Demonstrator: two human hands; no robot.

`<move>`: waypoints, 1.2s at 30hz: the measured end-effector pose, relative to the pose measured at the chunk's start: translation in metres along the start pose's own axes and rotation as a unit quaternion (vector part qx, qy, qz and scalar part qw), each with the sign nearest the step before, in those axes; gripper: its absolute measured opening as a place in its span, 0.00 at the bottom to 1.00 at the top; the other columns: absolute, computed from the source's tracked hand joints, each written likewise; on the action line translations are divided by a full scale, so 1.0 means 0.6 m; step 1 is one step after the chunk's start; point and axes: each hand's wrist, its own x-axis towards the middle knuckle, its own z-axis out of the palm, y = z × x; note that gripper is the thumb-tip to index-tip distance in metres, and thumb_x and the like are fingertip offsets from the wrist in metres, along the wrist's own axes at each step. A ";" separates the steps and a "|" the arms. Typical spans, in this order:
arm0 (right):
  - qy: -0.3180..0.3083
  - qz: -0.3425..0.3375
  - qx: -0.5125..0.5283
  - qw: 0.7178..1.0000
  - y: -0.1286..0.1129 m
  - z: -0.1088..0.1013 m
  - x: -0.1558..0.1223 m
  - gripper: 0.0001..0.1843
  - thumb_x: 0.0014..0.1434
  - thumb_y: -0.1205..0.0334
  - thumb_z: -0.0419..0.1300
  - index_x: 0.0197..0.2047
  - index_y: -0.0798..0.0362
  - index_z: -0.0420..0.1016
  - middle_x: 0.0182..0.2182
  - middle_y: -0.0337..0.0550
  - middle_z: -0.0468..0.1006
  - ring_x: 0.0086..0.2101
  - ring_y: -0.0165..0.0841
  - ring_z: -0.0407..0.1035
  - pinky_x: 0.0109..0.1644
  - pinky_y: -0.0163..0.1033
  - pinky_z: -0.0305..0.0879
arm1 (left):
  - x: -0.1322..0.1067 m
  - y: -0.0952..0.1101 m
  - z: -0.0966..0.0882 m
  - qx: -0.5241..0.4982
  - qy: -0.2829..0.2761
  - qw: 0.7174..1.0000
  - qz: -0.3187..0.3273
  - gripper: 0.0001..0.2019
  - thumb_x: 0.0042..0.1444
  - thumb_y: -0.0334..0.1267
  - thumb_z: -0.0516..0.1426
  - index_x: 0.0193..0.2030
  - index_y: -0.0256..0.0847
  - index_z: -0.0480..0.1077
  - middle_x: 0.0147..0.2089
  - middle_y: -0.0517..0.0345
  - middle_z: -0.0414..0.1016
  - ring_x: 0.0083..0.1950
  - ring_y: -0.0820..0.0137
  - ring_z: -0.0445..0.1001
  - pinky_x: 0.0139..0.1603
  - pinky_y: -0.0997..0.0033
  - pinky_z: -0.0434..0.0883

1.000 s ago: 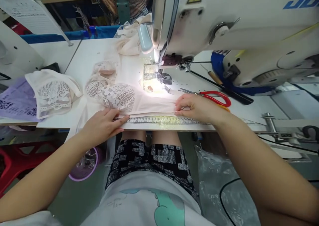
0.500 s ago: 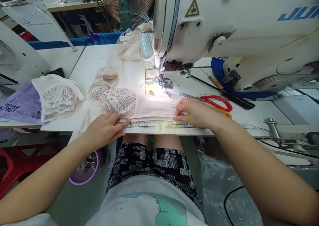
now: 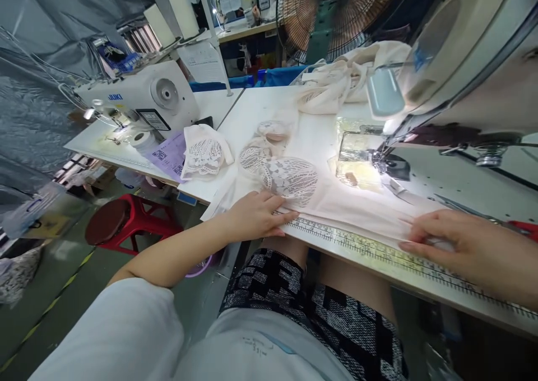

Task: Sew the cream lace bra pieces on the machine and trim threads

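A cream lace bra (image 3: 294, 180) lies along the table's front edge, its smooth band stretched out to the right. My left hand (image 3: 257, 215) rests on its lower edge beside the lace cup, fingers laid out flat. At the band's right end, my right hand (image 3: 456, 238) pinches the fabric between thumb and fingers. Just below the band, a measuring tape (image 3: 336, 234) runs along the table edge. Behind the band are the lit presser foot and needle area of a sewing machine (image 3: 389, 162). Scissors (image 3: 462, 206) lie partly hidden behind my right hand.
A separate lace cup piece (image 3: 205, 150) and a purple printed sheet (image 3: 170, 156) lie to the left. More cream garments (image 3: 336, 81) are heaped behind. A second sewing machine (image 3: 143, 98), a fan (image 3: 332, 17) and a red stool (image 3: 130, 221) stand around.
My view has swung left, so the table and machine appear farther right and the second machine shows fully. Both hands keep their places on the bra.
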 end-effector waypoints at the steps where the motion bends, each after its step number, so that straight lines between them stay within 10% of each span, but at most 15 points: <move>1: -0.015 0.006 0.006 1.000 -0.001 -0.001 0.000 0.17 0.45 0.41 0.52 0.20 0.42 0.72 0.29 0.40 0.73 0.33 0.40 0.68 0.40 0.46 0.65 | 0.000 0.001 0.000 0.002 0.001 1.000 0.001 0.23 0.61 0.53 0.46 0.59 0.46 0.62 0.47 0.46 0.66 0.42 0.62 0.65 0.37 0.66 0.64; 17: -0.068 0.024 -0.027 0.997 -0.053 -0.044 0.002 0.10 0.49 0.52 0.57 0.24 0.49 0.71 0.29 0.45 0.72 0.34 0.41 0.66 0.36 0.44 0.61 | 0.022 0.026 -0.026 0.024 -0.024 0.996 0.077 0.13 0.61 0.32 0.47 0.47 0.29 0.68 0.43 0.45 0.68 0.45 0.63 0.66 0.46 0.65 0.66; 36: -0.060 0.057 -0.008 0.997 -0.073 -0.067 -0.009 0.08 0.51 0.55 0.59 0.27 0.50 0.71 0.32 0.42 0.71 0.32 0.34 0.64 0.31 0.38 0.58 | 0.022 0.024 -0.005 0.032 0.043 0.997 0.058 0.18 0.59 0.34 0.52 0.54 0.26 0.64 0.48 0.40 0.69 0.49 0.58 0.69 0.48 0.60 0.70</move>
